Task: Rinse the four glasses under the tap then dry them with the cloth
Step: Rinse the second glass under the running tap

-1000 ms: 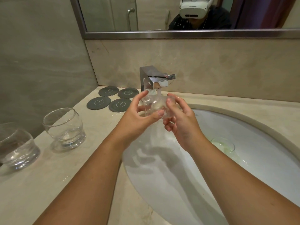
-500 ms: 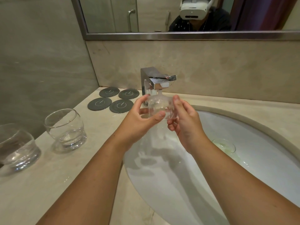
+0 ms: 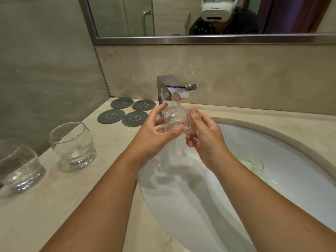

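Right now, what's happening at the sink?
A person is rinsing a glass under the running tap, over the sink. The left hand and right hand both hold it. Two more glasses stand on the counter to the left, near four coasters. No cloth is in view.

Both hands grip glass (image 3: 177, 120) under tap (image 3: 174, 90) (running).
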Demonstrator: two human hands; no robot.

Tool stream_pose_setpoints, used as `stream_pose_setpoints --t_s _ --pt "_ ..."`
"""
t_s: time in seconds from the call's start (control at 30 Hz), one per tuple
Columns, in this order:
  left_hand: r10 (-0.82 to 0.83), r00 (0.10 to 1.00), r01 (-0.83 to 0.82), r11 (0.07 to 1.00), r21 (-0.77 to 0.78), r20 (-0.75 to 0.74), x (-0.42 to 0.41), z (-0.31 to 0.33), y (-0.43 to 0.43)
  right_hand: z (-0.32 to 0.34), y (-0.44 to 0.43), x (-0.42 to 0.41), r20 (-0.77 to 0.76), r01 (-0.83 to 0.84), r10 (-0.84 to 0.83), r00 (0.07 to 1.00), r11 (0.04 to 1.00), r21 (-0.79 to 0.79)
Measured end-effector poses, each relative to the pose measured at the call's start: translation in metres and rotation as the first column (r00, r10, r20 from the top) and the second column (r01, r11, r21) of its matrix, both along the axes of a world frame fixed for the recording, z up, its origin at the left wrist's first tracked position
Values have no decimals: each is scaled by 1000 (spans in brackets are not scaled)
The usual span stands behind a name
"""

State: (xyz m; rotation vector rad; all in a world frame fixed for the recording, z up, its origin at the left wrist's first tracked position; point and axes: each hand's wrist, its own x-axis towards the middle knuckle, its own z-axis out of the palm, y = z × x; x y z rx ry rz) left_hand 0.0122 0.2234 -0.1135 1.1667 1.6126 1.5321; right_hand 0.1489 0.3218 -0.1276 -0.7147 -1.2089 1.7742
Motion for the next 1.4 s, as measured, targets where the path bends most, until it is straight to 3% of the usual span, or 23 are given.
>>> stream_pose_setpoints --t_s 0.1,0.23,0.37,0.5,0.6,0.77,0.87,1.1,1.4 --pt "20 998 -19 999 36 -51 0 1 -1 0 0 -1 33 4 -4 999 1000 -14" --pt "49 993 -53 998 40 107 0 1 2 2 1 -1 -3 -58 58 998 997 -57" --pt "31 987 -34 999 16 159 -1 -1 5 2 0 2 -41 -52 51 998 998 -24" --pt "-47 999 48 998 -39 26 0 -4 1 2 2 2 13 29 -29 999 999 -22" --pt "-5 999 5 1000 7 -40 1 -1 0 3 2 2 37 26 -25 999 999 -46" --pt "20 990 -24 999 22 140 -4 -3 4 2 5 3 -54 -83 81 995 996 -39" --pt "13 987 -15 1000 11 158 -4 -4 5 2 4 4 -66 -62 61 996 998 -3" --pt "-13 997 13 1000 5 -74 2 0 -1 4 2 5 18 37 -36 999 998 -50" --pt "57 998 -57 998 1 -18 -4 -5 3 2 1 2 -20 -67 66 998 995 -75"
